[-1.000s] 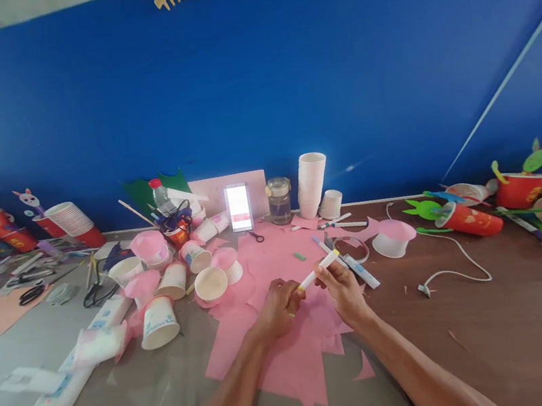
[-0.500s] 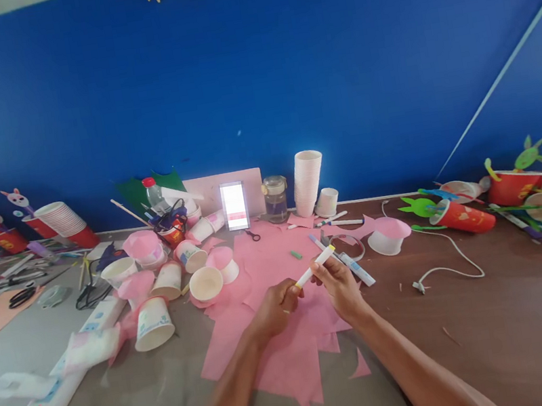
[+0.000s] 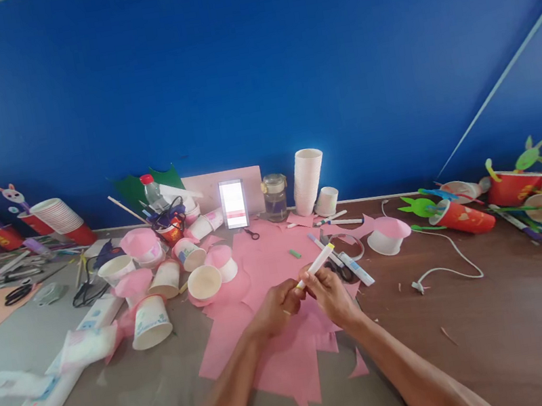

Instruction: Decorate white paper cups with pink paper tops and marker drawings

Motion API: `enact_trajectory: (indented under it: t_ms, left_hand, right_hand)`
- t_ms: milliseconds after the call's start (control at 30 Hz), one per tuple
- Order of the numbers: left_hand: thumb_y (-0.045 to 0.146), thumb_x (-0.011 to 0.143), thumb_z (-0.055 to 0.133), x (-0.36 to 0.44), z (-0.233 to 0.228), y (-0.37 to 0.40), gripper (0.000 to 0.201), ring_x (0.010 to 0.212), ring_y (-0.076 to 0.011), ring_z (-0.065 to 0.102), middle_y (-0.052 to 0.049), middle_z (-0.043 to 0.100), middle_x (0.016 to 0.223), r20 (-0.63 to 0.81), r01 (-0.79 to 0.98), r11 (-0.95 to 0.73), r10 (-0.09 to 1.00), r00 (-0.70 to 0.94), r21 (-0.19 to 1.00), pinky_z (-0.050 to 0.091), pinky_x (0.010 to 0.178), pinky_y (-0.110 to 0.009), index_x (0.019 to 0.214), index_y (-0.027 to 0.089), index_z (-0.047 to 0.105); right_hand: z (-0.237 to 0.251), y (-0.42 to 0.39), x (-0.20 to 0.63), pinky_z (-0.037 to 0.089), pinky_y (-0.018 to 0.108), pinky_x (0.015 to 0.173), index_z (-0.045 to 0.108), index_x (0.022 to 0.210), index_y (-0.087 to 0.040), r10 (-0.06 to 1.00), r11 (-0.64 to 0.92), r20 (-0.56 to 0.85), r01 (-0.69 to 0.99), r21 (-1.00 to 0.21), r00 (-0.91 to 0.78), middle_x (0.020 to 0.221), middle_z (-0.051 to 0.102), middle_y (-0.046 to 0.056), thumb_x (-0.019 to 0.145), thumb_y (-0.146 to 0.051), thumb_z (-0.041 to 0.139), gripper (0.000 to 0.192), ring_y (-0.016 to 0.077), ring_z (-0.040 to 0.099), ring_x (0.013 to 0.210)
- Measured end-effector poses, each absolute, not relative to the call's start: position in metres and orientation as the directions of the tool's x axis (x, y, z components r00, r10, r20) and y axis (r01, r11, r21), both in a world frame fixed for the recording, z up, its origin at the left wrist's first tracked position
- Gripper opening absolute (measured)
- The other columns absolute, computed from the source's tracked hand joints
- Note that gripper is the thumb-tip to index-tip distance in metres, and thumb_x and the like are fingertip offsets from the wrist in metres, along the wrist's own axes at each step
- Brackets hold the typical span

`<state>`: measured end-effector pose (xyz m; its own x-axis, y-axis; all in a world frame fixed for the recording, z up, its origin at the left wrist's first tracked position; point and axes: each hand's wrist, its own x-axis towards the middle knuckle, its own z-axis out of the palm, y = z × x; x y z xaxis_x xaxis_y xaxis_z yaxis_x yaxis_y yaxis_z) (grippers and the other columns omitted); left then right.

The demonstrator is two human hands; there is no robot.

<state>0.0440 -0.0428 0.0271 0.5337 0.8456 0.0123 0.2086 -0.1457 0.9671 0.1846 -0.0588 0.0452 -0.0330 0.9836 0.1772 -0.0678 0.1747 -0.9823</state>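
Note:
A white marker pen (image 3: 318, 260) with yellow ends slants up to the right between my hands, above the pink paper (image 3: 283, 345). My left hand (image 3: 278, 308) is closed round its lower end, fingers curled. Close beside it, my right hand (image 3: 333, 295) pinches the marker's lower half between thumb and fingers. The marker's yellow upper tip sticks out beyond the right hand. Behind the right hand lie scissors (image 3: 346, 271), partly hidden, and a pale blue and white tube or packet (image 3: 357, 268).
Paper cups with pink covers (image 3: 140, 244) crowd the left. At the back stand a lit phone (image 3: 234, 203), a lidded jar (image 3: 276, 199) and a tall cup stack (image 3: 309, 182). A white cable (image 3: 459, 267) and red cup crafts (image 3: 463, 217) lie on the right.
My right hand has slid down along the marker, closer to my left hand, so more of its upper part shows. The left hand stays at the lower end.

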Motion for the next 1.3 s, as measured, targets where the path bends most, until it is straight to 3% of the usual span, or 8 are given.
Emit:
enact_trajectory:
  t_ms: [233, 367, 567, 667, 800, 933, 1067, 1300]
  left_hand:
    - [0.063, 0.085, 0.049, 0.030, 0.026, -0.039, 0.049, 0.048, -0.0085, 0.037, 0.004, 0.043, 0.052, -0.117, 0.041, 0.120, 0.741, 0.661, 0.992, 0.030, 0.052, -0.026, 0.070, 0.016, 0.050]
    - [0.058, 0.090, 0.046, 0.031, 0.019, -0.029, 0.045, 0.052, -0.0102, 0.040, 0.004, 0.045, 0.053, 0.035, -0.145, 0.043, 0.870, 0.491, 0.988, 0.033, 0.057, -0.026, 0.079, 0.016, 0.056]
    - [0.047, 0.092, 0.049, 0.020, 0.016, -0.025, 0.037, 0.061, -0.0113, 0.047, 0.004, 0.047, 0.058, 0.144, -0.204, -0.089, 0.951, 0.272, 0.975, 0.040, 0.068, -0.028, 0.107, 0.015, 0.059]
    - [0.046, 0.091, 0.052, 0.009, 0.019, -0.021, 0.031, 0.068, -0.0121, 0.052, 0.002, 0.052, 0.064, 0.171, -0.246, -0.132, 0.975, 0.145, 0.960, 0.043, 0.073, -0.029, 0.101, 0.017, 0.058]
    - [0.045, 0.088, 0.054, 0.005, 0.021, -0.014, 0.026, 0.072, -0.0124, 0.053, 0.001, 0.056, 0.072, 0.185, -0.205, -0.189, 0.982, -0.039, 0.960, 0.044, 0.073, -0.028, 0.090, 0.019, 0.055]
    - [0.038, 0.086, 0.053, 0.002, 0.017, -0.007, 0.018, 0.066, -0.0112, 0.051, 0.002, 0.055, 0.074, 0.194, -0.133, -0.216, 0.967, -0.162, 0.967, 0.044, 0.067, -0.026, 0.088, 0.020, 0.053]
    - [0.029, 0.079, 0.048, -0.003, 0.012, -0.003, 0.012, 0.067, -0.0121, 0.049, 0.001, 0.053, 0.073, 0.211, 0.057, -0.203, 0.953, -0.216, 0.977, 0.043, 0.067, -0.025, 0.081, 0.019, 0.055]
    - [0.030, 0.073, 0.047, -0.009, 0.011, 0.000, 0.015, 0.072, -0.0149, 0.050, 0.000, 0.052, 0.071, 0.233, 0.238, -0.170, 0.935, -0.268, 0.956, 0.042, 0.070, -0.027, 0.074, 0.019, 0.058]
  right_hand:
    - [0.068, -0.042, 0.242, 0.032, 0.024, 0.043, 0.051, 0.063, -0.022, 0.913, 0.322, 0.179, -0.381, -0.867, 0.366, 0.044, 0.040, -0.009, 0.077, -0.052, 0.069, 0.038, 0.0075, 0.037, 0.039]
    - [0.074, -0.027, 0.282, 0.040, 0.023, 0.049, 0.050, 0.069, -0.021, 0.842, 0.428, 0.131, -0.502, -0.752, 0.523, 0.046, 0.033, -0.013, 0.076, -0.049, 0.072, 0.035, 0.0048, 0.031, 0.039]
    - [0.049, -0.024, 0.257, 0.048, 0.028, 0.061, 0.063, 0.097, -0.023, 0.949, 0.268, 0.083, -0.641, -0.720, 0.304, 0.052, 0.051, -0.011, 0.074, -0.037, 0.075, 0.029, 0.0059, 0.040, 0.043]
    - [0.039, -0.030, 0.244, 0.048, 0.027, 0.059, 0.059, 0.098, -0.023, 0.955, 0.261, 0.141, -0.518, -0.814, 0.260, 0.046, 0.047, -0.012, 0.082, -0.035, 0.067, 0.021, 0.0061, 0.036, 0.038]
    - [0.029, -0.046, 0.222, 0.051, 0.029, 0.063, 0.052, 0.103, -0.022, 0.927, 0.374, 0.374, -0.100, -0.922, 0.015, 0.072, 0.064, -0.001, 0.090, -0.034, 0.055, 0.018, 0.0142, 0.060, 0.063]
    - [0.018, -0.058, 0.196, 0.051, 0.043, 0.087, 0.055, 0.112, -0.021, 0.774, 0.632, 0.498, 0.414, -0.655, -0.392, 0.106, 0.066, 0.012, 0.085, -0.017, 0.054, 0.027, 0.0240, 0.061, 0.097]
    - [0.009, -0.060, 0.184, 0.044, 0.052, 0.100, 0.051, 0.121, -0.016, 0.691, 0.722, 0.435, 0.529, -0.446, -0.578, 0.116, 0.062, 0.016, 0.078, -0.008, 0.057, 0.044, 0.0291, 0.053, 0.115]
    - [0.010, -0.062, 0.193, 0.043, 0.046, 0.102, 0.054, 0.119, -0.014, 0.735, 0.671, 0.296, 0.592, -0.446, -0.610, 0.116, 0.062, 0.015, 0.076, -0.008, 0.061, 0.044, 0.0285, 0.051, 0.117]
